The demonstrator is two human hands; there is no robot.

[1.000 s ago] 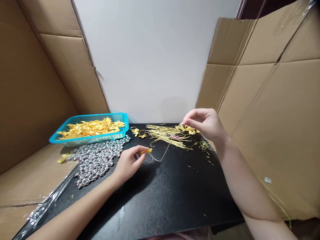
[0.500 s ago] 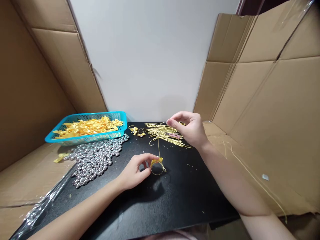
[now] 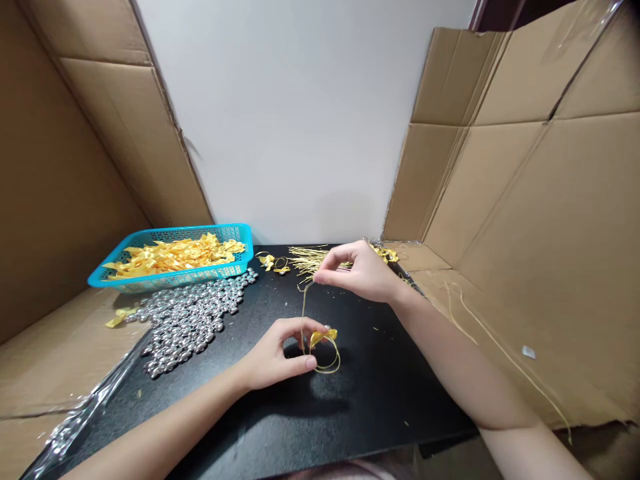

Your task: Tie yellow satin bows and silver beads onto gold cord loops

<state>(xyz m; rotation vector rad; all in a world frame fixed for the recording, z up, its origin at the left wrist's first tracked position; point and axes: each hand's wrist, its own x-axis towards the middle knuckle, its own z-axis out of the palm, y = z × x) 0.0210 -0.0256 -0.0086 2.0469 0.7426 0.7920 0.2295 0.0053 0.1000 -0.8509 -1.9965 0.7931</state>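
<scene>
The bow (image 3: pixel 325 335) is yellow; the cord (image 3: pixel 303 310) pale gold; the basket (image 3: pixel 173 277) turquoise; the beads (image 3: pixel 193 320) silver; the tabletop (image 3: pixel 390 380) black.

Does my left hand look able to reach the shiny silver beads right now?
Probably yes: nothing stands between your left hand and the shiny silver beads, though it holds a yellow ribbon bow with a thin looped cord.

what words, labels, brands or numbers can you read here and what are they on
None: no readable text anywhere in view.
Cardboard panels, white wall and blue basket: no lettering visible.
Yellow bow at the left hand: no print visible.
Small pale piece on the right-hand cardboard: too small to tell whether it bears any.
</scene>
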